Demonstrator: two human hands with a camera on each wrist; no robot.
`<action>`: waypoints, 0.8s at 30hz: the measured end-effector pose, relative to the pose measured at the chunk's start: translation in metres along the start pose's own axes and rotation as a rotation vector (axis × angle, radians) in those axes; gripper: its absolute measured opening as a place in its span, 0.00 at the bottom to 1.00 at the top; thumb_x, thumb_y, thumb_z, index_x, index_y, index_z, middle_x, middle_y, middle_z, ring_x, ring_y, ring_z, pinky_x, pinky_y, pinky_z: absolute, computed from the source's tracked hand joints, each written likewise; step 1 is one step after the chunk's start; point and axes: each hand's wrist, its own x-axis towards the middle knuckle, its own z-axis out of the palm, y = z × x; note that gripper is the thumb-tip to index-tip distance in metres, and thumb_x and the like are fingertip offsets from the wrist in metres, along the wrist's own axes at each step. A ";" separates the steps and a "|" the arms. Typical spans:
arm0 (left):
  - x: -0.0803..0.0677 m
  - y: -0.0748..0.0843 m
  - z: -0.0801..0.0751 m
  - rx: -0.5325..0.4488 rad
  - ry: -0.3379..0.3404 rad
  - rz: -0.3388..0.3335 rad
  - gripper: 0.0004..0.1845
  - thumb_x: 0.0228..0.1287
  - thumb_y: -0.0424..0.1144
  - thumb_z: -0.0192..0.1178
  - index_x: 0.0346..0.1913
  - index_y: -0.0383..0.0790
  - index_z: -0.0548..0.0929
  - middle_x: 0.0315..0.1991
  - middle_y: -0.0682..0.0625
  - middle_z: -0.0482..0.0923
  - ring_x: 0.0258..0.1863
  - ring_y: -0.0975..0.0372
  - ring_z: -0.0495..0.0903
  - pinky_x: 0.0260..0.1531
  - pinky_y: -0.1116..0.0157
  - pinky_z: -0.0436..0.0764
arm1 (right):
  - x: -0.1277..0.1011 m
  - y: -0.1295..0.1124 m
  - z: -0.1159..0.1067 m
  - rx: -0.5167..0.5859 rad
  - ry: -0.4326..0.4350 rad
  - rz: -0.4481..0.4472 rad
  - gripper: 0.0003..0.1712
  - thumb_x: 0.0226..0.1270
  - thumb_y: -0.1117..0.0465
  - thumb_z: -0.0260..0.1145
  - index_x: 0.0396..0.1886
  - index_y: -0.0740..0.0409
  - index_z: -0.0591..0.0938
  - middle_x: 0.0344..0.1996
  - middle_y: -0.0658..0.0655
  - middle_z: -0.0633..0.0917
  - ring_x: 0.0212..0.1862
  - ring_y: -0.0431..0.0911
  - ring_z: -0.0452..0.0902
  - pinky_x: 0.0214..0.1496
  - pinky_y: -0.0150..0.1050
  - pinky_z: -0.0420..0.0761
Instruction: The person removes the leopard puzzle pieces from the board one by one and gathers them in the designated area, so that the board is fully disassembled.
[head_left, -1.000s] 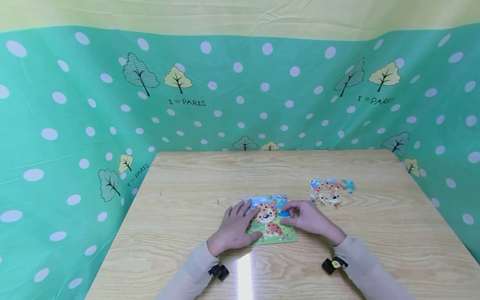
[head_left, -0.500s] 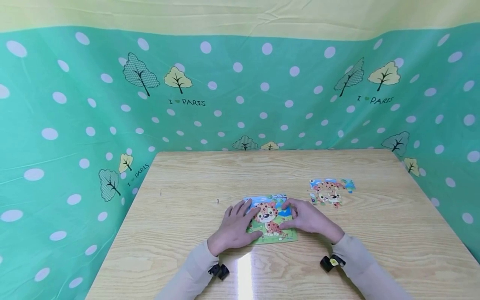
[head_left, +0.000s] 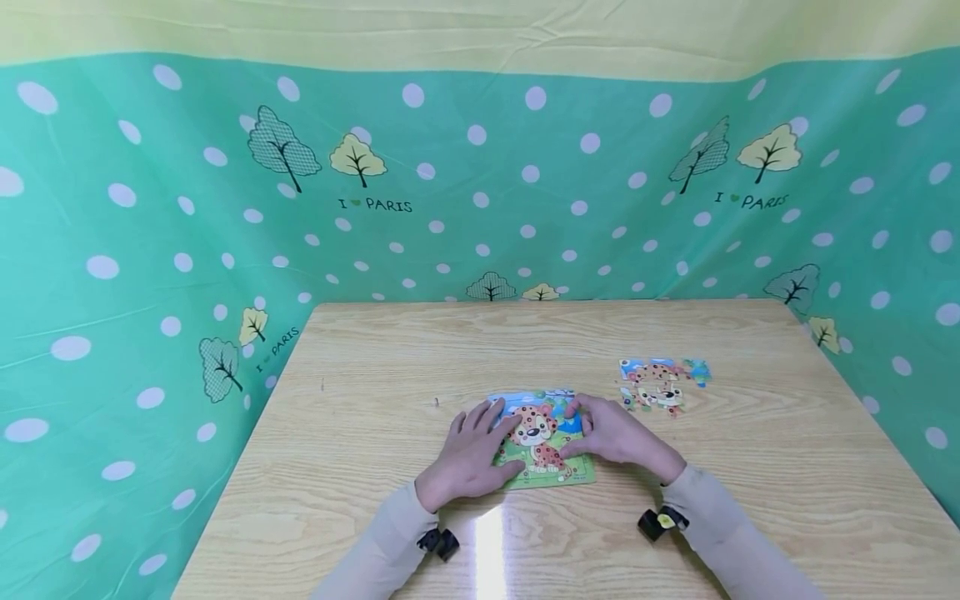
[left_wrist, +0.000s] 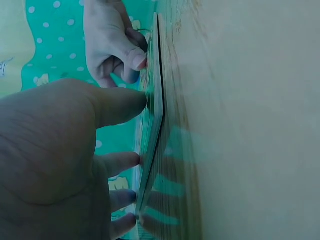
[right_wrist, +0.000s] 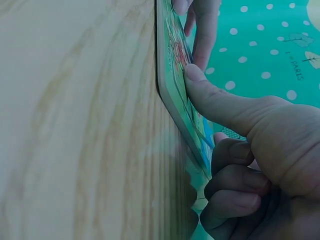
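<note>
A jigsaw puzzle (head_left: 534,454) with a spotted leopard cub on a green and blue ground lies on the table. My left hand (head_left: 471,457) rests on its left side, fingers spread. At the right side, my right hand (head_left: 621,433) has thumb and index finger set apart around a puzzle piece (right_wrist: 201,131), whose edge stands slightly raised in the right wrist view. The other fingers of that hand are curled. The left wrist view shows the left thumb and fingertips touching the board (left_wrist: 156,115). Parts of the picture are hidden under both hands.
Several loose puzzle pieces (head_left: 652,373) with parts of a spotted animal lie to the right, behind the right hand. A tiny dark bit (head_left: 437,402) is left of the puzzle. The wooden table (head_left: 360,358) ends at a green dotted curtain (head_left: 450,233).
My right hand has moved slightly left and inward over the puzzle, its thumb and index finger opening a little, and the piece now lies lower at the puzzle's right side. The left hand stays still.
</note>
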 end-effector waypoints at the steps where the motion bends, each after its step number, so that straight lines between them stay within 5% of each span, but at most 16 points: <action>1: 0.000 0.000 0.000 -0.006 0.001 0.002 0.39 0.76 0.60 0.57 0.84 0.50 0.64 0.87 0.40 0.51 0.86 0.42 0.49 0.82 0.33 0.51 | 0.000 0.000 0.000 -0.002 0.006 0.001 0.27 0.56 0.50 0.86 0.49 0.52 0.82 0.20 0.47 0.73 0.22 0.41 0.64 0.24 0.32 0.66; 8: 0.001 -0.002 0.000 -0.013 -0.012 0.003 0.40 0.74 0.60 0.60 0.83 0.51 0.65 0.87 0.41 0.51 0.86 0.42 0.48 0.82 0.32 0.50 | 0.001 0.003 -0.001 -0.010 0.051 -0.016 0.20 0.58 0.52 0.85 0.40 0.50 0.82 0.24 0.47 0.75 0.26 0.41 0.67 0.31 0.33 0.68; 17: 0.000 -0.001 -0.002 -0.011 -0.006 0.010 0.40 0.74 0.61 0.60 0.83 0.51 0.66 0.87 0.42 0.53 0.86 0.43 0.50 0.81 0.31 0.52 | -0.003 0.005 -0.003 -0.017 0.087 -0.073 0.17 0.60 0.51 0.83 0.42 0.50 0.85 0.28 0.50 0.81 0.28 0.42 0.72 0.29 0.33 0.72; 24: 0.000 -0.004 0.001 -0.018 0.009 0.026 0.40 0.74 0.60 0.60 0.83 0.50 0.66 0.87 0.40 0.53 0.86 0.41 0.50 0.80 0.30 0.52 | -0.004 0.011 -0.007 0.056 0.091 -0.105 0.08 0.70 0.55 0.76 0.45 0.51 0.89 0.39 0.49 0.90 0.36 0.40 0.81 0.39 0.32 0.80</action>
